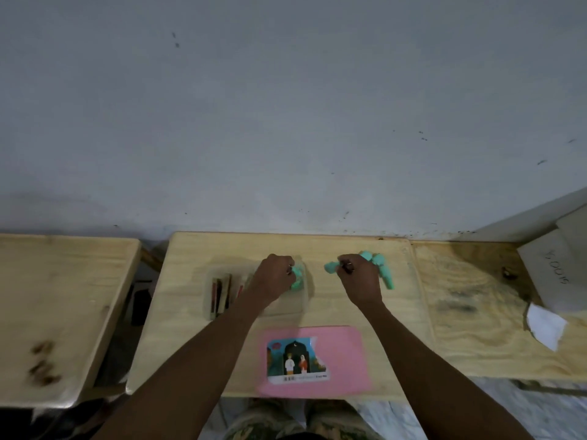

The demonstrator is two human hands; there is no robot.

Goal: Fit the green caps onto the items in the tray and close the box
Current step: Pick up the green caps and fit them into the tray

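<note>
Tray (303, 300) on wooden table (365, 300)

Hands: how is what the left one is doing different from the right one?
The left hand is over the clear tray, pressing a green cap there. The right hand is beside the tray, by the loose green caps on the table. Both hands are closed around a cap.

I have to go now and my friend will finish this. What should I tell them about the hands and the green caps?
Left hand: over the clear tray, closed on a green cap.
Right hand: beside the pile of loose caps, pinching one cap.
Uncapped sticks lie at the tray's left end.
The pink lid lies flat near the table's front edge.
Done: capping started at the tray's right end.
Left: cap the rest, then close the box.
</note>
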